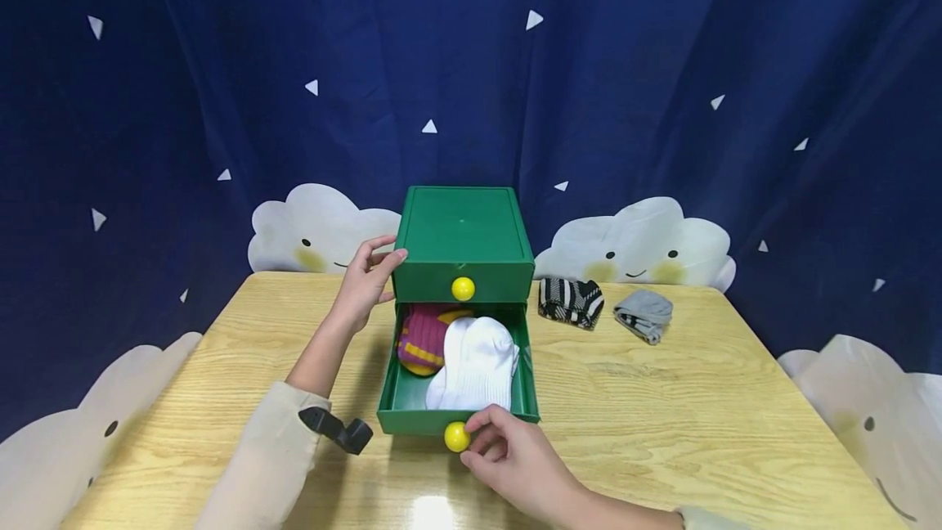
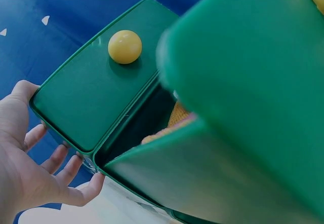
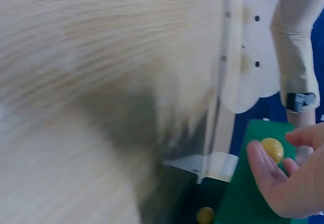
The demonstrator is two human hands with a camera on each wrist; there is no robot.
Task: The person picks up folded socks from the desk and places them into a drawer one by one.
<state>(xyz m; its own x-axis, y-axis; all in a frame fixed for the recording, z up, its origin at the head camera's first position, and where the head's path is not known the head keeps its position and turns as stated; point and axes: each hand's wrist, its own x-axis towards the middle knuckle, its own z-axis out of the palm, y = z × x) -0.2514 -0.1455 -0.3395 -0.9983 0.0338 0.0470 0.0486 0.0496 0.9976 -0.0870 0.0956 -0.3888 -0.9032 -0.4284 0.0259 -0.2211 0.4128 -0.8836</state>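
A small green two-drawer cabinet (image 1: 464,223) stands on the table, its upper drawer (image 1: 427,280) closed. The lower drawer (image 1: 405,422) is pulled out and holds folded white socks (image 1: 478,362) beside purple-and-yellow socks (image 1: 423,342). My right hand (image 1: 518,460) pinches the lower drawer's round yellow knob (image 3: 273,150) between thumb and fingers. Against the cabinet's left side rests my left hand (image 1: 361,285), its thumb at the upper front corner and its fingers (image 2: 71,171) spread along the side.
To the right of the cabinet lie folded black-and-white patterned socks (image 1: 570,303) and folded grey socks (image 1: 644,315) on the wooden table (image 1: 699,415). A dark blue curtain (image 1: 471,64) with white triangles and cloud faces hangs behind. A black wrist mount (image 1: 334,429) sits on the left sleeve.
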